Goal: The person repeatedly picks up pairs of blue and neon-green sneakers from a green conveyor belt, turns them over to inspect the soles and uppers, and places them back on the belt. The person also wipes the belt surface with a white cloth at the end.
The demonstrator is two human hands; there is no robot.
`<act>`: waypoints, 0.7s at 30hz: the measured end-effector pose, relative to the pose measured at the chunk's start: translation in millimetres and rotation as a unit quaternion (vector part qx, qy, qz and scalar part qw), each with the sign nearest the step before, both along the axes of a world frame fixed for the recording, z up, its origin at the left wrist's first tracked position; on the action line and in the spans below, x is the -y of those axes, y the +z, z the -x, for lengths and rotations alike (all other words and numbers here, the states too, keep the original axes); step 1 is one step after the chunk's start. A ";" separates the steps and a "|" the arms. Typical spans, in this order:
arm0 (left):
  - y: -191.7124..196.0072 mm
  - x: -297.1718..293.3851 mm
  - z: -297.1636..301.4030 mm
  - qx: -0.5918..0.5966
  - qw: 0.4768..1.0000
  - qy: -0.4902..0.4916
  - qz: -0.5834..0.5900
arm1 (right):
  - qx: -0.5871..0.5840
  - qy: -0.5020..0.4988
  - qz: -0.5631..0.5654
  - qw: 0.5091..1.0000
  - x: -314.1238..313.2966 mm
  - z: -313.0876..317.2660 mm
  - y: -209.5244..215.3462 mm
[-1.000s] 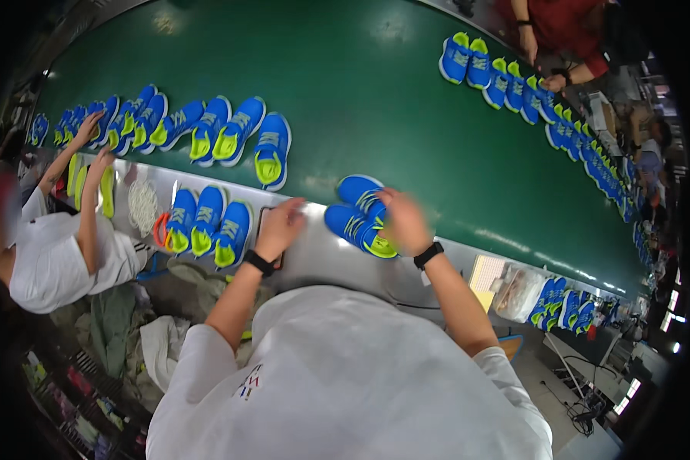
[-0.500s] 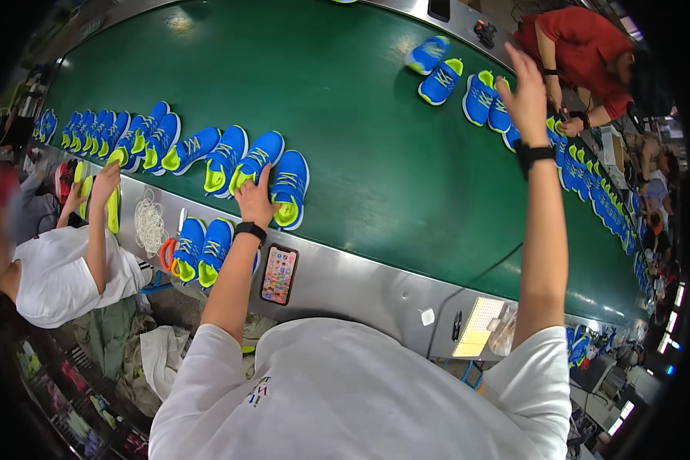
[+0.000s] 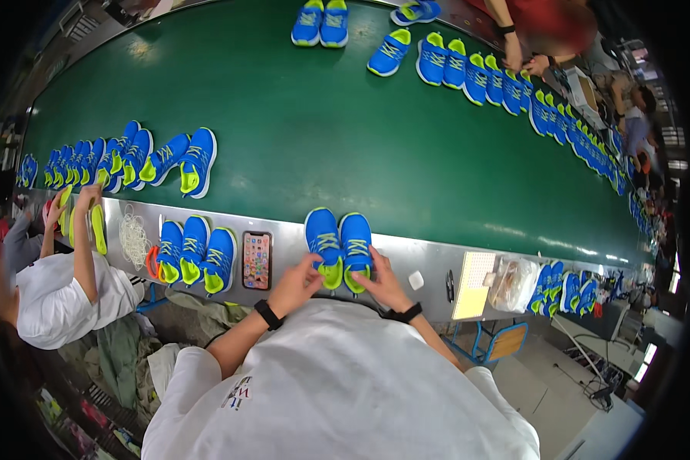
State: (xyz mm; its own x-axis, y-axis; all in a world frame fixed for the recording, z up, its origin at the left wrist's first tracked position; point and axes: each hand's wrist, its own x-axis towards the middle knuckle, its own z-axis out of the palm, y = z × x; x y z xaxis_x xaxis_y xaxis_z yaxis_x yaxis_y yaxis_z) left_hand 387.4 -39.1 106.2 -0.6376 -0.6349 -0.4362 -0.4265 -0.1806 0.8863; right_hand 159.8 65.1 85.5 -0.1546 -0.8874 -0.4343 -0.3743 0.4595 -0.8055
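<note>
A pair of blue sneakers with lime-green linings stands side by side on the metal ledge in front of me, toes pointing away. My left hand [image 3: 297,285] has thumb and fingers closed at the heel of the left sneaker [image 3: 323,236]. At the heel of the right sneaker [image 3: 356,239], my right hand [image 3: 385,285] grips the outer side and collar. Left of a phone [image 3: 257,261] stand three more blue sneakers [image 3: 195,244], beyond reach of both hands as they are now.
The green belt [image 3: 284,130] carries more blue sneakers at left, far side and right. Orange-handled scissors [image 3: 153,263] and white laces [image 3: 134,239] lie near a co-worker in white [image 3: 50,287]. A yellow pad [image 3: 474,287] and plastic bag [image 3: 514,284] lie right. Another person's hand [image 3: 514,55] works opposite.
Both hands have come back to the near ledge, the right from over the belt's far side, and now hold a pair of sneakers. A third sneaker stands left of the phone. The view has shifted.
</note>
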 end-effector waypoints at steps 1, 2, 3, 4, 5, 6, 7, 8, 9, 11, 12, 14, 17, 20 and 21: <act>-8.1 -6.5 -7.4 0.049 0.997 -0.002 0.057 | 0.014 -0.026 0.015 0.999 -6.9 -5.0 -7.3; -14.5 -6.2 -11.8 0.096 0.988 -0.003 0.118 | 0.026 -0.051 0.035 0.998 -7.4 -6.8 -10.2; -22.0 -9.9 -12.9 0.141 0.974 -0.003 0.179 | 0.012 -0.061 0.044 0.997 -13.3 -11.0 -10.4; -36.8 -13.9 -10.2 0.124 0.976 0.015 0.177 | -0.009 -0.072 0.049 0.996 -14.6 -11.7 -18.2; -48.6 -20.6 -8.1 0.106 0.978 0.031 0.175 | -0.029 -0.084 0.054 0.995 -18.9 -14.3 -30.0; -60.1 -24.6 -7.1 0.089 0.980 0.046 0.173 | -0.049 -0.097 0.059 0.992 -22.3 -15.1 -41.5; -53.2 -26.4 0.1 0.044 0.994 0.089 0.042 | -0.039 -0.111 0.061 0.991 -24.0 -16.9 -43.9; -45.6 -23.4 1.7 0.058 0.994 0.089 0.041 | 0.013 -0.140 0.048 0.989 -25.8 -13.3 -45.7; -37.7 -17.7 3.8 0.072 0.993 0.089 0.039 | 0.065 -0.167 0.034 0.983 -27.6 -6.5 -46.9; -46.5 -18.8 -3.5 -0.056 0.987 0.138 -0.055 | 0.256 -0.228 0.044 0.938 -26.2 -6.5 -41.8; -60.8 -18.5 -9.2 -0.201 0.954 0.177 -0.138 | 0.308 -0.238 0.042 0.920 -26.4 -3.1 -31.6; -15.4 -11.0 -0.3 -0.196 0.951 0.143 -0.192 | 0.387 -0.284 0.054 0.876 -24.0 -1.6 12.7; 31.7 -7.0 10.0 -0.210 0.950 0.100 -0.207 | 0.430 -0.264 0.059 0.862 -14.0 -6.5 64.5; 62.2 -10.8 17.7 -0.245 0.921 0.164 -0.255 | 0.476 -0.283 0.053 0.831 -10.0 -11.5 82.8; 67.2 -10.3 18.4 -0.265 0.906 0.186 -0.274 | 0.504 -0.289 0.052 0.812 -10.7 -10.6 80.3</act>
State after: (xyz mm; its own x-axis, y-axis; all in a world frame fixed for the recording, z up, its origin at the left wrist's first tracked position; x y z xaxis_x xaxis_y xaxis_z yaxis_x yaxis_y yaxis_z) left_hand 369.0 -28.8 173.3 -0.6359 -0.6294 -0.4466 0.2126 -0.6992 0.6826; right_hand 170.4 75.8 165.8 -0.1713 -0.8329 -0.5263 0.7535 0.2334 -0.6146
